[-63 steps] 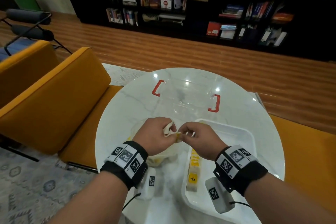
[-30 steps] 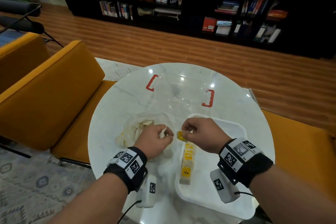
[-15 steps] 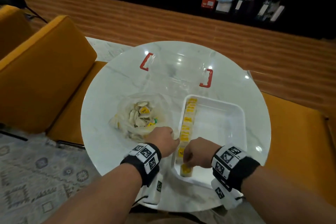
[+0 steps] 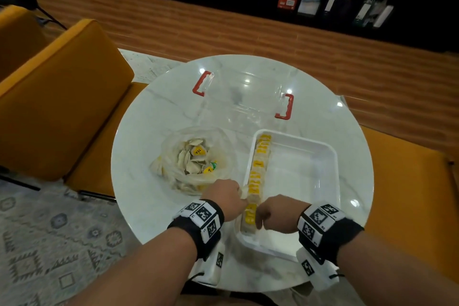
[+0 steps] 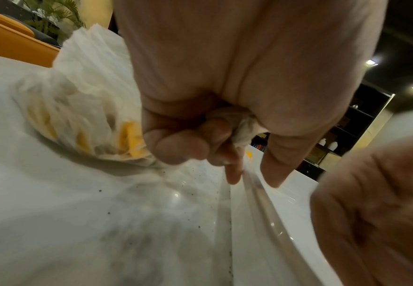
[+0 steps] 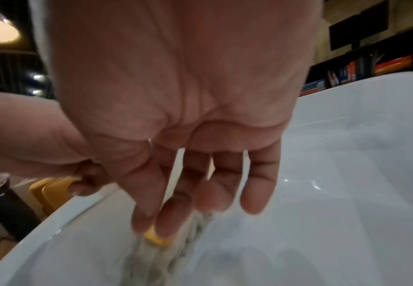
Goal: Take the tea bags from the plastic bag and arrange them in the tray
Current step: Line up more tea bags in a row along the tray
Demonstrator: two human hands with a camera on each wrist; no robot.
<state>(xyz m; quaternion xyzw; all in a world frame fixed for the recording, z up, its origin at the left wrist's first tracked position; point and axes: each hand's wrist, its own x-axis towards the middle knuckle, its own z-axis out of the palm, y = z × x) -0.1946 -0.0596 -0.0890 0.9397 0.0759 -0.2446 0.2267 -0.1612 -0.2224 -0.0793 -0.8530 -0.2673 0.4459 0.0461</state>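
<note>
tea bags (image 4: 257, 171) line tray's (image 4: 332, 156) left wall; left hand (image 4: 227, 197) clutches one, right hand (image 4: 275, 213) fingers straight.

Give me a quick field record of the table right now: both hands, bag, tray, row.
left hand: beside the tray's left rim, grips a crumpled tea bag
right hand: inside the tray, fingers down at the row's near end
tray: white, right of the plastic bag
row of tea bags: single line along the tray's left wall
plastic bag: open, tea bags inside
table: round, white marble
</note>
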